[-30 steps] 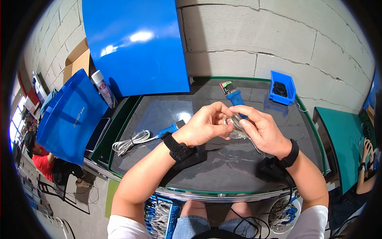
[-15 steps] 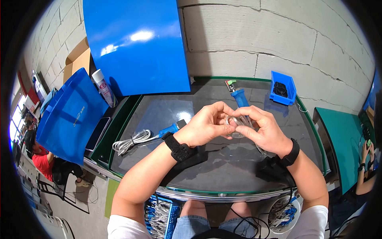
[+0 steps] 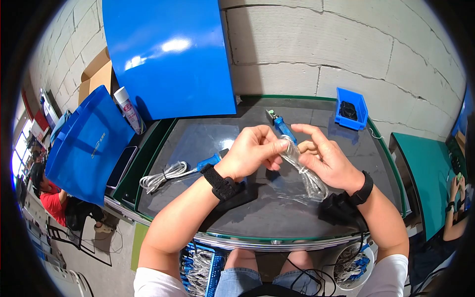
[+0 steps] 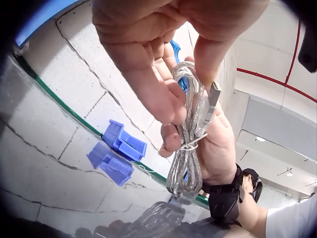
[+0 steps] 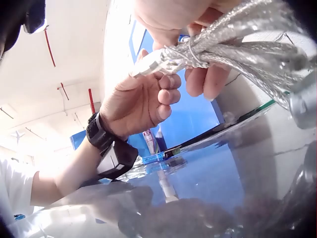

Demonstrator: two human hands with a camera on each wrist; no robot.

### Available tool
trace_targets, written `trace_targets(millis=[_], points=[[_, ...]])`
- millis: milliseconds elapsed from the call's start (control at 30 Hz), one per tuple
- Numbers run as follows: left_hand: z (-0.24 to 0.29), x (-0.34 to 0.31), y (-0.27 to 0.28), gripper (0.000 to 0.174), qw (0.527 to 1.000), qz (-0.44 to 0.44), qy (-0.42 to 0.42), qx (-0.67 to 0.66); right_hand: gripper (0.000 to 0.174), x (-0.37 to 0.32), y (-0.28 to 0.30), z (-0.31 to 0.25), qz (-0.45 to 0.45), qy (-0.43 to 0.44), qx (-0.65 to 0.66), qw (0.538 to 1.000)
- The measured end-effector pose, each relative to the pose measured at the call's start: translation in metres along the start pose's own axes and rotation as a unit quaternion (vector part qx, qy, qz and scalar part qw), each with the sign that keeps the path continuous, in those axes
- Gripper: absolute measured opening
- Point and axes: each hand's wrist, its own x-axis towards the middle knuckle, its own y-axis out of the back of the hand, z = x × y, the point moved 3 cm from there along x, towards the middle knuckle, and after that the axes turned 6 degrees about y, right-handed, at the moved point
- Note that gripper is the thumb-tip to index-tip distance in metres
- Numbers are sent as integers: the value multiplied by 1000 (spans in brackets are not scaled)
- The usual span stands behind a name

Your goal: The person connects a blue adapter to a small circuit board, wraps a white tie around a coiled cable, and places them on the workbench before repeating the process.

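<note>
Above the dark glass table [image 3: 208,208], my left hand [image 3: 252,148] pinches the top loop of a coiled clear cable bundle [image 3: 304,173]. A wire tie binds the bundle, which slants down across my right hand [image 3: 329,161]. That hand's index finger is straight and its other fingers curl under the bundle. The cable's blue connector [image 3: 281,124] sticks out beyond the hands. In the left wrist view the bundle [image 4: 185,144] hangs from my fingertips, its metal USB plug [image 4: 212,101] beside it. In the right wrist view the tied bundle [image 5: 247,44] runs across the fingers [image 5: 203,79].
A second coiled cable [image 3: 162,176] with a blue plug [image 3: 210,159] lies on the table's left. A blue bin [image 3: 350,110] stands at back right. A blue panel [image 3: 168,54] leans on the wall. A spray can [image 3: 127,110], blue bag [image 3: 84,143] and phone [image 3: 121,166] are at left.
The bundle was held bunched between both hands; now it slants down across the right palm. The blue connector has swung left. The right index finger has straightened.
</note>
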Motion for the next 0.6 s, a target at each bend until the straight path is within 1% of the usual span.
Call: trace_targets(millis=[67, 100, 133, 167, 233, 300, 433, 467, 500, 533, 567, 600], points=[[1, 1, 5, 31, 998, 62, -8, 8, 40, -1, -2, 6, 2, 10, -26, 1000], [0, 2, 7, 31, 998, 63, -8, 8, 40, -1, -3, 7, 5, 20, -52, 998], [-2, 3, 11, 31, 997, 72, -8, 10, 33, -1, -2, 8, -16, -10, -51, 998], [-3, 5, 13, 31, 997, 79, -9, 11, 33, -1, -2, 7, -17, -10, -51, 999], [-3, 5, 12, 31, 997, 82, -12, 11, 22, -1, -2, 7, -6, -35, -69, 997], [-1, 4, 10, 30, 997, 74, -28, -5, 19, 0, -3, 3, 1, -39, -58, 998], [-4, 6, 10, 27, 998, 53, -12, -13, 13, 0, -4, 5, 14, -53, -28, 998], [-9, 9, 11, 20, 996, 68, -50, 5, 13, 0, -4, 6, 15, -53, -28, 998], [-11, 10, 12, 14, 992, 83, -88, 24, 11, -1, -4, 6, 15, -26, -61, 998], [-12, 11, 10, 14, 992, 82, -88, 24, 10, -1, -4, 6, 15, 1, -94, 995], [-8, 9, 8, 14, 979, 93, -154, 99, 10, -1, -5, 8, 15, 0, -93, 996], [-5, 7, 6, 22, 955, 104, -218, 174, 8, 0, -6, 7, 15, 29, -118, 993]])
